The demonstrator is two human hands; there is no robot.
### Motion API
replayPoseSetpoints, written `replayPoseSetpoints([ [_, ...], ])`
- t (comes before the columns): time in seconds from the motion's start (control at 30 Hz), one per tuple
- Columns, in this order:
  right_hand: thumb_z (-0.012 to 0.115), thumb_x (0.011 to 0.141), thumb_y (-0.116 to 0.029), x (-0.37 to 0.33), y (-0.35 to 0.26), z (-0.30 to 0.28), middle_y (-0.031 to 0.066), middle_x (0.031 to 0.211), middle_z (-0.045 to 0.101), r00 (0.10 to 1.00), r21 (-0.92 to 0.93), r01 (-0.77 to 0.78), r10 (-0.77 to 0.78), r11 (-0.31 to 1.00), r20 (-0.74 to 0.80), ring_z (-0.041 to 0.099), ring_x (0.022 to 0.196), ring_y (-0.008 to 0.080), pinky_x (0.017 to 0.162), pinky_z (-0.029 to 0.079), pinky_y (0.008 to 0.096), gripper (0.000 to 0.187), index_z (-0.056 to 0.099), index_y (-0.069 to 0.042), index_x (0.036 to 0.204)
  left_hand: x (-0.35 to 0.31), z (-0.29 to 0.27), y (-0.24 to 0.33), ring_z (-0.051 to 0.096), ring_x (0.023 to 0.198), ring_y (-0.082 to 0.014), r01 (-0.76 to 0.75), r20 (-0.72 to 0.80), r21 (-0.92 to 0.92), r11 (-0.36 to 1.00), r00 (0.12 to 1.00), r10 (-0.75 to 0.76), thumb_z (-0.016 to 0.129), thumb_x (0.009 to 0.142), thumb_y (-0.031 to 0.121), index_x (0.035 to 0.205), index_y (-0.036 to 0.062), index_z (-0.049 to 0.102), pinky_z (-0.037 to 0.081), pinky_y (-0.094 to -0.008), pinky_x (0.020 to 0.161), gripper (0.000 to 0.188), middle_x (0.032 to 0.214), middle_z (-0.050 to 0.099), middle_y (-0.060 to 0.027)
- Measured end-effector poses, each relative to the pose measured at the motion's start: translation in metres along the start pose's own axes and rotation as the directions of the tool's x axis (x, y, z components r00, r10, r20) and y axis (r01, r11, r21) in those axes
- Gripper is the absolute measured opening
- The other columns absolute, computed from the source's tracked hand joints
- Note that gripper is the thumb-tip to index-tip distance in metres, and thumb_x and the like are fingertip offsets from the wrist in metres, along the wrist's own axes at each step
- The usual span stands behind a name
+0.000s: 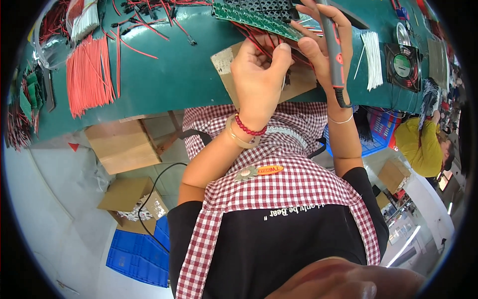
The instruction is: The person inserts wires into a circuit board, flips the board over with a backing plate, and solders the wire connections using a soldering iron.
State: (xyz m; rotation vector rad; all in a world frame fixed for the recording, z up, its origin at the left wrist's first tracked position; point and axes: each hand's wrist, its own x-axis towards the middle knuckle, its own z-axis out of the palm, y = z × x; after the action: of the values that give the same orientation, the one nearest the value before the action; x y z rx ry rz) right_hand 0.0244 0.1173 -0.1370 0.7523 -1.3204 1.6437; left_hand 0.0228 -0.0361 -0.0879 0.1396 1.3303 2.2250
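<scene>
My left hand (261, 74) is closed, thumb against the bent fingers, with thin red and black wires (261, 44) gathered in it. Those wires run up to the underside of a long green circuit board panel (256, 19), tilted above the table. My right hand (318, 50) grips a grey and red soldering iron (333, 47); its cord hangs from the lower end. The iron's tip is beyond the upper edge of the picture. Near the board's right end are my right thumb and fingers. Beneath both hands lies a piece of brown cardboard (226, 62).
On the green table (164, 74), red wires (89, 74) lie bundled at left, white wires (371, 60) at right beside a black fan (403, 66). A black perforated tray (259, 7) sits behind the board. Cardboard boxes (122, 144) stand below left; another person (420, 147) is at far right.
</scene>
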Motion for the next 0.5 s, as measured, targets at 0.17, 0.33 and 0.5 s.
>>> replayPoseSetpoints([
  [0.17,0.077,0.084,-0.027,0.019,-0.046,0.034,0.0205,0.140,0.047,0.925,-0.246,-0.378,0.350,0.893,-0.149,0.051,0.125,0.0271,0.100,0.049,0.0406,0.067,0.039,-0.005,0.135,0.003,-0.002,0.000,0.063,0.073,-0.0096,0.018,-0.021,-0.050,0.999,1.000,-0.019,0.062,0.093,0.007,0.098,-0.0015,0.061,0.051,-0.0221,0.068,0.010,0.089,0.067,-0.0062],
  [0.33,0.075,0.085,-0.028,0.023,-0.064,0.041,0.0205,0.139,0.047,0.724,-0.476,-0.687,0.571,0.549,-0.386,0.050,0.126,0.0277,0.101,0.049,0.0412,0.067,0.037,-0.006,0.135,0.006,0.002,-0.006,0.058,0.066,-0.0041,-0.042,-0.069,-0.022,0.999,0.997,0.040,0.066,0.087,0.006,0.088,-0.0012,0.060,0.047,-0.0199,0.058,0.009,0.077,0.063,-0.0009],
  [0.5,0.072,0.088,-0.025,0.022,-0.076,0.033,0.0185,0.131,0.055,0.822,-0.607,-0.559,0.474,0.565,-0.315,0.056,0.120,0.0261,0.098,0.049,0.0376,0.058,0.043,-0.004,0.134,0.004,0.004,-0.003,0.055,0.065,-0.0031,-0.015,-0.087,-0.025,1.000,0.996,0.013,0.067,0.087,0.006,0.086,-0.0006,0.060,0.045,-0.0196,0.057,0.010,0.076,0.062,0.0004],
])
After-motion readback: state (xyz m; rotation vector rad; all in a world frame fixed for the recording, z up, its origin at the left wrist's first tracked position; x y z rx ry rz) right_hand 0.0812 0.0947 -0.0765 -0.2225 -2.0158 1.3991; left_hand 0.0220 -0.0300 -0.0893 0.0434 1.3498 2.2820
